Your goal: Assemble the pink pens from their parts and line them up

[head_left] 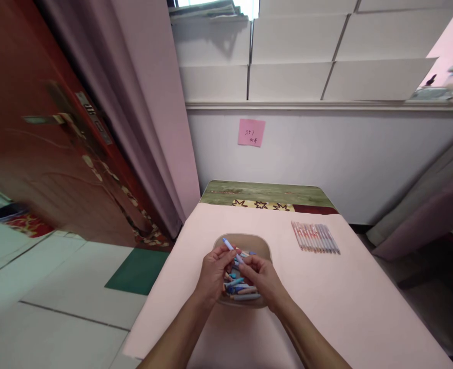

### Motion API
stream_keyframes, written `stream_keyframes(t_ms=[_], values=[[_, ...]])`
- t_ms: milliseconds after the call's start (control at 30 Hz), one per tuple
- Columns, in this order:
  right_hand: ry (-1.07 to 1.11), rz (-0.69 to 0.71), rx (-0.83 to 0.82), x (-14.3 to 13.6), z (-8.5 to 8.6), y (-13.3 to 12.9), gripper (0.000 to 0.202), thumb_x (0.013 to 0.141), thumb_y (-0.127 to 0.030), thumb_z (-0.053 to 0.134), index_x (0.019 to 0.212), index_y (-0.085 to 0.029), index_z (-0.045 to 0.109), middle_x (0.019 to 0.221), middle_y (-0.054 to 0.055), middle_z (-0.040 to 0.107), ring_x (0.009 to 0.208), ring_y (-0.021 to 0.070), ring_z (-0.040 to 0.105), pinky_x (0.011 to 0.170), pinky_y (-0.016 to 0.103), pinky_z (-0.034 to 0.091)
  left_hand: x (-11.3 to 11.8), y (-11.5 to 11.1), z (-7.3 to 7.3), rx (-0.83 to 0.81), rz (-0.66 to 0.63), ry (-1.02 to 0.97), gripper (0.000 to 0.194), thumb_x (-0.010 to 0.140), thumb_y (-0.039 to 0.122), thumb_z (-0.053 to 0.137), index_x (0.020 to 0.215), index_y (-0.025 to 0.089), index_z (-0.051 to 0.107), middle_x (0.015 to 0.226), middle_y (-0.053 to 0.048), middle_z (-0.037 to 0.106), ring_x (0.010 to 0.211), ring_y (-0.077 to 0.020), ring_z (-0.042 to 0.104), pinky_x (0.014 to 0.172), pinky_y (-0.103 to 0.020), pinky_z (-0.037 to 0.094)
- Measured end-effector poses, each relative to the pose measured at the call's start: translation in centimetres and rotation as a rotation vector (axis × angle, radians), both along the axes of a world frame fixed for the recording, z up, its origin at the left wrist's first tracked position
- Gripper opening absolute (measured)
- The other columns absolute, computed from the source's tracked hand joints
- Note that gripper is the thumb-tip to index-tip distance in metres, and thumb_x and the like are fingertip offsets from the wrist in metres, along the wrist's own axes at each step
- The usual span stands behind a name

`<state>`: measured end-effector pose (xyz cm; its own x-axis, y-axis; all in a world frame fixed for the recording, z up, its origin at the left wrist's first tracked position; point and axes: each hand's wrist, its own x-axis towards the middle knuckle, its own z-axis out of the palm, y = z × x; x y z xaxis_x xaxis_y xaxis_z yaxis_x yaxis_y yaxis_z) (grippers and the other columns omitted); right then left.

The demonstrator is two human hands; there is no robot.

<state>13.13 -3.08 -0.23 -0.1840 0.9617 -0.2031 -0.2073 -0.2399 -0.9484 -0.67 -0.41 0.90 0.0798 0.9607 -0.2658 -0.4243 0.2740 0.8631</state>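
Observation:
Over a beige plastic basket (267, 251), my left hand (214, 271) and my right hand (263, 279) both grip one light-blue pen (232, 248). My left fingers pinch it near its darker blue upper end, and my right fingers close around the lower part. The pen tilts from upper left to lower right. Several loose pens (244, 291) in blue, teal, grey and tan lie jumbled in the basket below, partly hidden by my hands. To the right, a row of pens (314, 237) lies side by side on the table, reddish at the left and greyish at the right.
The table has a pale pink cover (326, 297) with a green patterned strip (265, 190) along the far edge. Behind stands a white wall with a pink note (251, 132). A brown door (57, 154) and a purple curtain (134, 128) are at the left.

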Motion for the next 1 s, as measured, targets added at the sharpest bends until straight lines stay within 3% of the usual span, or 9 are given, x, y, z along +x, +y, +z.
stream_keyframes(t_ms=[100, 267, 433, 500, 633, 700, 800, 900, 1000], values=[[-0.037, -0.039, 0.036, -0.2, 0.1, 0.0, 0.049, 0.059, -0.055, 0.079, 0.08, -0.018, 0.054, 0.064, -0.004, 0.06, 0.049, 0.0088, 0.051, 0.043, 0.018, 0.035, 0.0, 0.0, 0.1, 0.0, -0.002, -0.006, 0.033, 0.062, 0.028, 0.08, 0.089, 0.013, 0.069, 0.079, -0.006, 0.072, 0.057, -0.0098, 0.059, 0.052, -0.02, 0.044], [-0.029, 0.037, -0.086, -0.3, 0.2, 0.3, 0.061, 0.077, -0.074, 0.045, 0.073, -0.014, 0.059, 0.042, -0.004, 0.048, 0.032, 0.0063, 0.034, 0.035, 0.02, 0.023, 0.1, 0.0, 0.3, -0.009, -0.008, -0.017, 0.035, 0.061, 0.031, 0.08, 0.088, 0.013, 0.068, 0.076, -0.004, 0.07, 0.051, -0.0095, 0.057, 0.046, -0.021, 0.043], [-0.002, -0.083, 0.037, -0.4, -0.1, 0.4, 0.047, 0.06, -0.056, 0.077, 0.072, -0.017, 0.055, 0.055, -0.004, 0.056, 0.045, 0.0072, 0.046, 0.044, 0.019, 0.035, 0.3, 0.1, 0.5, 0.008, 0.02, -0.029, 0.028, 0.064, 0.029, 0.078, 0.085, 0.013, 0.068, 0.072, -0.002, 0.069, 0.055, -0.0089, 0.058, 0.051, -0.019, 0.044], [-0.015, -0.091, 0.048, -0.5, -0.2, 0.3, 0.046, 0.064, -0.057, 0.074, 0.076, -0.017, 0.055, 0.056, -0.005, 0.056, 0.044, 0.0078, 0.046, 0.042, 0.019, 0.034, 0.4, 0.1, 0.6, 0.008, 0.027, -0.016, 0.027, 0.064, 0.029, 0.078, 0.085, 0.014, 0.068, 0.075, -0.003, 0.07, 0.056, -0.0087, 0.059, 0.052, -0.019, 0.044], [-0.031, -0.029, -0.031, -0.4, -0.5, 0.4, 0.055, 0.083, -0.068, 0.044, 0.071, -0.016, 0.057, 0.043, -0.005, 0.048, 0.033, 0.0069, 0.036, 0.034, 0.019, 0.024, 0.6, -0.1, 0.6, -0.02, -0.012, 0.001, 0.03, 0.065, 0.031, 0.077, 0.088, 0.015, 0.067, 0.077, -0.003, 0.071, 0.055, -0.0108, 0.061, 0.052, -0.021, 0.044], [-0.04, -0.026, -0.025, -0.3, -0.8, 0.5, 0.054, 0.082, -0.067, 0.046, 0.069, -0.015, 0.056, 0.044, -0.004, 0.049, 0.033, 0.0064, 0.035, 0.034, 0.019, 0.022, 0.6, -0.2, 0.6, -0.021, -0.021, -0.003, 0.03, 0.065, 0.032, 0.077, 0.087, 0.014, 0.067, 0.073, -0.003, 0.069, 0.055, -0.011, 0.06, 0.052, -0.021, 0.045], [-0.052, -0.057, 0.034, -0.1, -1.1, 0.7, 0.046, 0.073, -0.062, 0.062, 0.071, -0.016, 0.055, 0.05, -0.004, 0.053, 0.039, 0.0066, 0.039, 0.039, 0.019, 0.026, 0.6, 0.0, 0.7, 0.002, 0.082, -0.003, 0.029, 0.064, 0.031, 0.078, 0.084, 0.013, 0.068, 0.069, -0.001, 0.068, 0.053, -0.0079, 0.056, 0.052, -0.019, 0.043], [-0.172, -0.114, 0.124, 0.2, -1.1, 0.5, 0.038, 0.069, -0.052, 0.069, 0.073, -0.017, 0.055, 0.053, -0.005, 0.052, 0.046, 0.0082, 0.042, 0.045, 0.02, 0.031, 0.3, 0.5, 0.8, 0.024, 0.15, -0.017, 0.028, 0.061, 0.029, 0.08, 0.08, 0.013, 0.067, 0.071, 0.0, 0.069, 0.053, -0.0064, 0.055, 0.052, -0.017, 0.042], [-0.501, -0.17, 0.235, 1.0, -0.6, 0.2, 0.023, 0.074, -0.04, 0.067, 0.076, -0.018, 0.06, 0.062, -0.002, 0.059, 0.057, 0.0124, 0.052, 0.055, 0.022, 0.037, -0.1, 0.7, 0.5, 0.077, 0.098, 0.057, 0.03, 0.061, 0.031, 0.079, 0.082, 0.014, 0.067, 0.073, -0.003, 0.07, 0.061, -0.0125, 0.062, 0.06, -0.023, 0.047]])
